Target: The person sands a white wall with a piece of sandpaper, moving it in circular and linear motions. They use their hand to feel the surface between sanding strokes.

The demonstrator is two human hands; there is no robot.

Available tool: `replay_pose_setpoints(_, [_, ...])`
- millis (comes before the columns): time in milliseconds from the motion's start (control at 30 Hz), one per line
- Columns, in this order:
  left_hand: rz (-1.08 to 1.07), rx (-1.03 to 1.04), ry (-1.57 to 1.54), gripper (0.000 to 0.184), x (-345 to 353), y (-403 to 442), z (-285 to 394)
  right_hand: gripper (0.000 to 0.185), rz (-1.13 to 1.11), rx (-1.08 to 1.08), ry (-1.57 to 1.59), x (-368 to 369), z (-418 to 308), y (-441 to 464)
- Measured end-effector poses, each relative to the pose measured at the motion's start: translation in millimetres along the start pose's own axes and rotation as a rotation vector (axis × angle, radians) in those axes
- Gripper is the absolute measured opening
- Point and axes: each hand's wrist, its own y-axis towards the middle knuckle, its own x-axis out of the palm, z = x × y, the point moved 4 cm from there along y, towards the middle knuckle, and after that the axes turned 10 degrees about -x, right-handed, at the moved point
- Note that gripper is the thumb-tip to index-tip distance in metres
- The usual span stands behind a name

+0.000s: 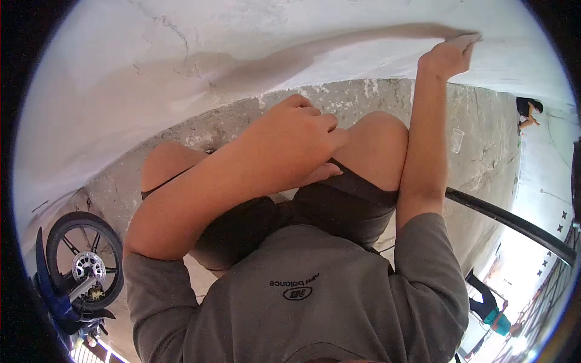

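My right hand is raised at the end of an outstretched arm against the pale wall. Its fingers are pinched together, and a small whitish edge shows at the fingertips; I cannot make out what it is. A long shadow runs from that hand across the wall. My left hand lies over my lap near my bent knees, its fingers loosely curled and the thumb apart. Nothing shows in it, though its palm is hidden.
A motorbike wheel is at the left. On the rough concrete floor is a clear plastic cup. A black bar extends to the right. One person crouches by the wall; another person is at lower right.
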Motion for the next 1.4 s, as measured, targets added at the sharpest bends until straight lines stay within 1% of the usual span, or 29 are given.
replay_pose_setpoints(33, [0.013, -0.006, 0.022, 0.034, 0, 1, 0, 0.058, -0.054, -0.145, -0.022, 5, -10, 3])
replay_pose_setpoints(67, [0.027, -0.009, 0.047, 0.035, 0, 1, 0, 0.058, -0.052, -0.147, -0.021, 1, -1, 6])
replay_pose_setpoints(133, [0.020, -0.002, 0.050, 0.035, -1, 0, 0, 0.064, 0.155, 0.253, 0.082, -15, 36, 9])
replay_pose_setpoints(167, [0.014, -0.001, 0.047, 0.036, -2, 0, 1, 0.064, 0.154, 0.241, 0.087, -18, 40, 13])
replay_pose_setpoints(267, [0.004, -0.006, 0.049, 0.037, -1, 1, 0, 0.065, 0.109, 0.325, -0.077, -18, 38, 3])
replay_pose_setpoints(300, [0.005, -0.007, 0.041, 0.037, 1, -2, 2, 0.066, 0.094, 0.250, 0.023, -2, -1, -6])
replay_pose_setpoints(333, [-0.014, -0.026, 0.033, 0.038, 1, -2, 2, 0.066, 0.092, 0.240, 0.025, -1, -2, -7])
replay_pose_setpoints(400, [-0.008, -0.026, 0.050, 0.038, -4, 1, 0, 0.067, -0.006, -0.281, -0.170, 7, -19, 5])
replay_pose_setpoints(433, [-0.009, -0.031, 0.027, 0.038, -2, -1, 0, 0.065, 0.065, -0.234, -0.150, 6, -2, 8])
replay_pose_setpoints(467, [-0.011, -0.037, 0.003, 0.038, -3, -2, 0, 0.065, 0.072, -0.250, -0.145, -1, 7, 14])
replay_pose_setpoints(533, [-0.015, -0.033, 0.006, 0.038, -6, -2, 2, 0.059, 0.259, 0.330, 0.019, -9, 21, 8])
replay_pose_setpoints(567, [-0.034, -0.042, -0.003, 0.038, -5, -2, 2, 0.059, 0.237, 0.431, 0.025, -13, 27, 6])
replay_pose_setpoints(600, [-0.030, -0.039, -0.010, 0.038, -5, -2, 2, 0.059, 0.234, 0.425, 0.019, -12, 21, 4])
replay_pose_setpoints(700, [0.007, -0.018, -0.002, 0.038, -2, -2, 2, 0.061, -0.026, -0.009, -0.023, -5, 1, 8])
replay_pose_setpoints(733, [0.004, -0.018, 0.016, 0.038, -2, -2, 3, 0.061, -0.024, -0.007, -0.024, -5, 4, 9])
replay_pose_setpoints(800, [0.003, -0.012, 0.043, 0.037, -3, -4, 5, 0.060, 0.014, -0.098, -0.091, -5, 3, 12])
replay_pose_setpoints(833, [0.006, -0.016, 0.024, 0.037, -3, -4, 4, 0.060, 0.018, -0.104, -0.085, -5, 2, 13])
replay_pose_setpoints(967, [0.017, -0.026, 0.019, 0.037, -5, -2, 2, 0.060, 0.095, 0.179, -0.130, -11, 17, 7])
replay_pose_setpoints(1000, [0.015, -0.034, 0.012, 0.037, -4, -2, 1, 0.060, 0.088, 0.185, -0.136, -10, 7, 6])
replay_pose_setpoints(1067, [0.049, -0.019, 0.032, 0.037, -5, -1, 2, 0.061, -0.110, -0.173, -0.115, 5, -37, 10])
replay_pose_setpoints(1100, [0.043, -0.016, 0.033, 0.037, -4, -1, 3, 0.062, -0.078, -0.261, -0.206, 5, -34, 14])
replay_pose_setpoints(1133, [0.017, -0.019, 0.017, 0.037, -4, -1, 3, 0.062, -0.068, -0.263, -0.207, 3, -29, 14])
replay_pose_setpoints(1200, [0.006, -0.020, 0.014, 0.038, -7, -1, 4, 0.062, 0.150, 0.128, -0.121, -6, -4, 11])
replay_pose_setpoints(1267, [0.009, -0.015, 0.026, 0.038, -6, -2, 4, 0.061, 0.159, 0.157, -0.139, -11, 10, 14])
replay_pose_setpoints(1333, [0.020, -0.023, 0.017, 0.038, -6, -1, 1, 0.062, -0.047, -0.136, -0.161, 2, -20, 8])
replay_pose_setpoints(1367, [0.024, -0.025, 0.011, 0.038, -5, 0, 0, 0.061, -0.088, -0.173, -0.118, 8, -34, 9])
replay_pose_setpoints(1400, [0.022, -0.020, 0.012, 0.038, -5, 0, 0, 0.061, -0.084, -0.175, -0.120, 15, -40, 12])
